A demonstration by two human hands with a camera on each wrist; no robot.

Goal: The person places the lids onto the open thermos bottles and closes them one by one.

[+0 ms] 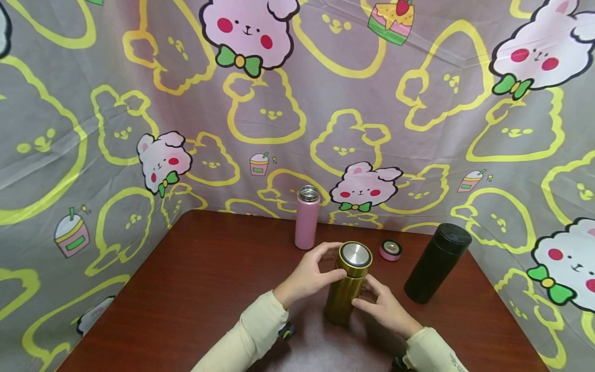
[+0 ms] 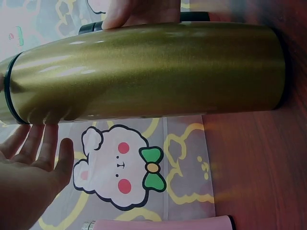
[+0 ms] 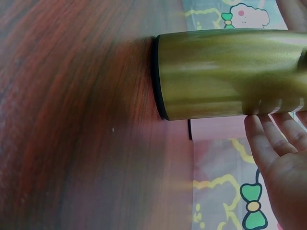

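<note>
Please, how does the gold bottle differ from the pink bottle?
The gold bottle has its lid on; the pink bottle is open at the top. The left hand and right hand hold the gold bottle; no hand touches the pink bottle. The pink bottle stands farther back than the gold bottle. Both are tall cylinders.

- Your head view looks forward and down from above the gold flask [image 1: 343,302], set well back, taking in the counter [image 1: 218,274] around it.
- Your left wrist view sits close, low, turned sideways, facing the flask's side and the patterned cloth [image 1: 307,155] behind it.
- Your right wrist view, also close and sideways, catches the flask's base.
- Both wrist views share the flask's body.
</note>
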